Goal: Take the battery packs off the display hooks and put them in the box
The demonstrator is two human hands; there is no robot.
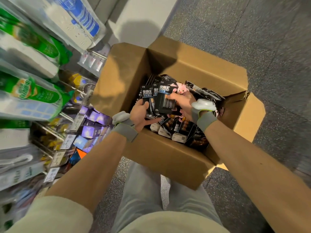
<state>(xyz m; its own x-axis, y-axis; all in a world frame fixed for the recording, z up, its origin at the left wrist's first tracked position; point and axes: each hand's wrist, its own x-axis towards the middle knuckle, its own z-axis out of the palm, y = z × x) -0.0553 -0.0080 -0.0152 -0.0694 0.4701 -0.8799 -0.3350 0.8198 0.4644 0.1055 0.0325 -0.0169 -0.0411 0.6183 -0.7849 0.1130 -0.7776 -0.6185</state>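
The box (168, 158) at frame centre is matt brown corrugated cardboard. Battery packs (165, 100) inside are glossy black card under clear plastic. Wristbands (206, 121) look like soft grey cloth; the floor (252, 39), upper right, is rough and speckled.

- The box (168, 158) stands open, its flaps (250, 115) folded outward, so the way in is from above.
- Battery packs (181, 130) heap its near and right side; the far left corner shows bare wall.
- The display rack (50, 132) crowds close on the left; grey floor (269, 47) lies right.
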